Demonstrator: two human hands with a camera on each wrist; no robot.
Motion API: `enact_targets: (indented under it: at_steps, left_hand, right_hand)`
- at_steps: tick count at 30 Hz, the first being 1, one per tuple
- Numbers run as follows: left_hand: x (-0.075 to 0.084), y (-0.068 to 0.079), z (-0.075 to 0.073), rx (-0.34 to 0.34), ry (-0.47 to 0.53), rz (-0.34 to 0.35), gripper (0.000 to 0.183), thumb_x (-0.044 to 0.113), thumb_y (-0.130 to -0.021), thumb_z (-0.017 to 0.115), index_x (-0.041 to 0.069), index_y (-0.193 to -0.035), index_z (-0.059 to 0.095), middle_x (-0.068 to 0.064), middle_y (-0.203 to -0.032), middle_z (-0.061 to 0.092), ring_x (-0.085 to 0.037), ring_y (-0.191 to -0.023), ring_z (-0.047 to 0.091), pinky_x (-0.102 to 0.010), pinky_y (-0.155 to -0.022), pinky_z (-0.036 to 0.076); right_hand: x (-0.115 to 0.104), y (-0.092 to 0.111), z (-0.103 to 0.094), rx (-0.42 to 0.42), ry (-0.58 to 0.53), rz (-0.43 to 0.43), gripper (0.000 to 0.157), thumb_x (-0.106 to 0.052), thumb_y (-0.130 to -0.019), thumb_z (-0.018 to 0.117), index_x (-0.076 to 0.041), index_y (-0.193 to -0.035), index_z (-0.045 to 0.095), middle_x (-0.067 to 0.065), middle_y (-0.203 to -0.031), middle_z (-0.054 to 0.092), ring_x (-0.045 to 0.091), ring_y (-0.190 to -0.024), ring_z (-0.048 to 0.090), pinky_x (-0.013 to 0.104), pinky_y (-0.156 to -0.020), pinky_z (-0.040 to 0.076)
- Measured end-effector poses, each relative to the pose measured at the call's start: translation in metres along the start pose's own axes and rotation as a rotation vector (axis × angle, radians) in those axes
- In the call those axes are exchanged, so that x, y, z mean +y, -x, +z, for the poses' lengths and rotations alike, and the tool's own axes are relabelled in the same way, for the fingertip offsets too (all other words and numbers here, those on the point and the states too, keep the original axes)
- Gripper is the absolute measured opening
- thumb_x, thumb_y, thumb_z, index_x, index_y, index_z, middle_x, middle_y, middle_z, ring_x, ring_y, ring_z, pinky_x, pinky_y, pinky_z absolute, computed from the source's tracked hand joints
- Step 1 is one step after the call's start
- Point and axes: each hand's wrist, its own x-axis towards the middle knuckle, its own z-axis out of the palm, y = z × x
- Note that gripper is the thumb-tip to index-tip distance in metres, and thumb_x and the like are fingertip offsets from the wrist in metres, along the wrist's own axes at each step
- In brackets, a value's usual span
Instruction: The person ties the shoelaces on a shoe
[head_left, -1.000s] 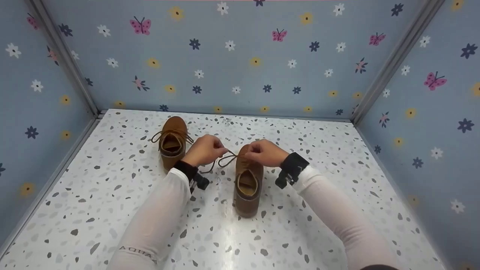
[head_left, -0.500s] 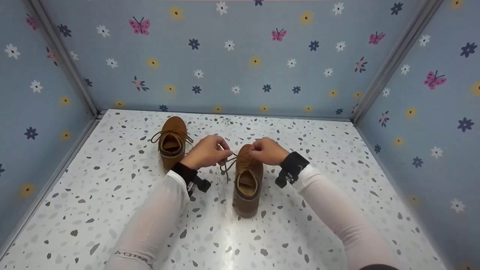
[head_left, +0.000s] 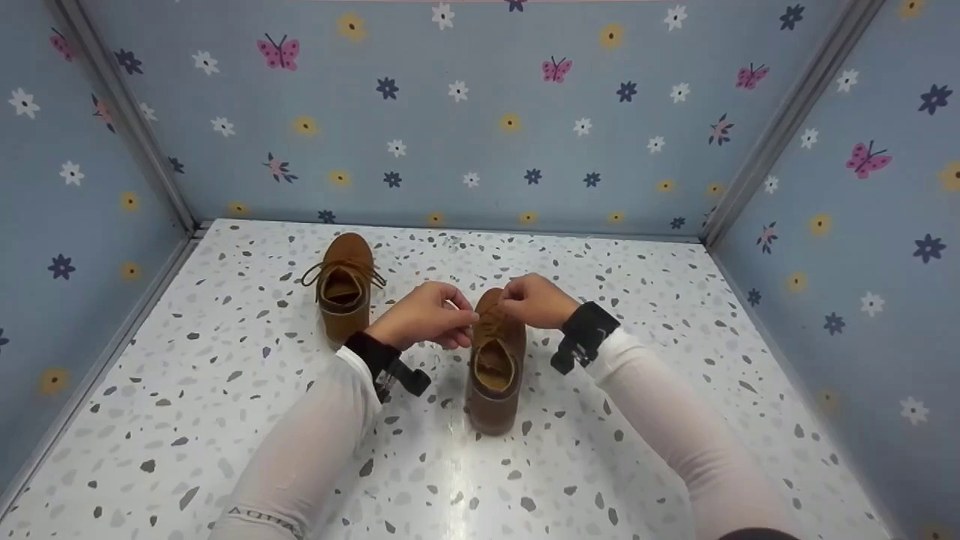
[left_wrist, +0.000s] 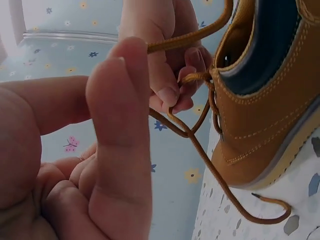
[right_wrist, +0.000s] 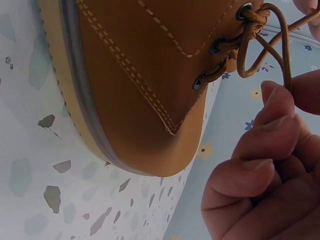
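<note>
A brown lace-up shoe (head_left: pixel 493 412) stands upright on the floor between my hands, its toe pointing away. My right hand (head_left: pixel 541 301) is over its front; in the right wrist view, thumb and index finger pinch a loop of the brown shoelace (right_wrist: pixel 287 50) by the top eyelets. My left hand (head_left: pixel 424 316) is at the shoe's left side. In the left wrist view its fingertips (left_wrist: pixel 110 85) hold another stretch of the lace (left_wrist: pixel 195 37), partly hidden behind them. A loose lace end hangs down and curls near the floor.
The matching shoe (head_left: pixel 351 251), its lace tied in a bow, stands to the left and farther back. The white speckled floor (head_left: pixel 600 465) meets blue flowered panels (head_left: pixel 457 112) at the back and both sides.
My left hand has moved right and slightly down, close to the shoe. The lace stretched between the hands has passed out of sight in the head view. My right hand has barely moved.
</note>
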Motion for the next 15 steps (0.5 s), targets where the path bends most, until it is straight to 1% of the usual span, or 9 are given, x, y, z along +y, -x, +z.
enact_targets:
  at_steps: [4, 6, 9, 11, 13, 15]
  left_hand:
    - [-0.004, -0.001, 0.007, -0.047, 0.092, -0.006, 0.013, 0.014, -0.101, 0.066, 0.003, -0.106, 0.063, -0.006, -0.083, 0.077, -0.011, -0.071, 0.075, -0.025, -0.066, 0.062]
    - [-0.006, -0.002, 0.012, -0.099, 0.103, -0.005, 0.013, 0.014, -0.102, 0.066, 0.002, -0.108, 0.064, -0.008, -0.089, 0.078, -0.012, -0.075, 0.076, -0.026, -0.069, 0.063]
    - [-0.008, -0.002, 0.017, -0.195, 0.047, 0.010, 0.019, 0.017, -0.102, 0.068, 0.000, -0.112, 0.070, -0.011, -0.098, 0.080, -0.012, -0.078, 0.077, -0.027, -0.071, 0.063]
    - [-0.009, -0.002, 0.017, -0.233, -0.036, 0.039, 0.023, 0.021, -0.101, 0.069, 0.001, -0.112, 0.074, -0.012, -0.100, 0.081, -0.011, -0.074, 0.076, -0.025, -0.066, 0.062]
    - [-0.010, -0.002, 0.015, -0.230, -0.096, 0.065, 0.025, 0.023, -0.100, 0.070, 0.002, -0.110, 0.077, -0.011, -0.098, 0.081, -0.009, -0.069, 0.073, -0.024, -0.061, 0.059]
    - [-0.011, -0.003, 0.012, -0.193, -0.134, 0.082, 0.024, 0.025, -0.100, 0.070, 0.003, -0.106, 0.079, -0.008, -0.092, 0.080, -0.008, -0.065, 0.070, -0.023, -0.057, 0.055]
  right_hand:
    - [0.000, 0.000, 0.000, 0.003, 0.006, -0.012, 0.019, -0.015, -0.095, 0.060, -0.006, -0.090, 0.076, -0.006, -0.072, 0.058, 0.009, -0.062, 0.051, 0.024, -0.061, 0.042]
    - [0.000, 0.000, -0.001, 0.005, 0.007, -0.017, 0.018, -0.014, -0.094, 0.060, -0.006, -0.089, 0.075, -0.007, -0.071, 0.058, 0.009, -0.062, 0.050, 0.024, -0.060, 0.041]
    - [0.000, 0.001, -0.002, 0.005, 0.007, -0.023, 0.018, -0.015, -0.095, 0.061, -0.007, -0.088, 0.075, -0.007, -0.070, 0.058, 0.008, -0.061, 0.050, 0.024, -0.060, 0.041]
    - [-0.001, 0.001, -0.004, -0.003, 0.000, -0.025, 0.018, -0.016, -0.096, 0.061, -0.007, -0.089, 0.076, -0.007, -0.071, 0.059, 0.009, -0.062, 0.050, 0.024, -0.061, 0.041]
    - [-0.001, 0.001, -0.004, -0.016, -0.003, -0.027, 0.018, -0.017, -0.097, 0.062, -0.008, -0.092, 0.076, -0.007, -0.073, 0.060, 0.009, -0.063, 0.050, 0.025, -0.061, 0.041]
    - [-0.001, 0.001, -0.005, -0.026, -0.005, -0.033, 0.018, -0.018, -0.098, 0.063, -0.007, -0.093, 0.077, -0.006, -0.074, 0.060, 0.009, -0.064, 0.050, 0.025, -0.063, 0.042]
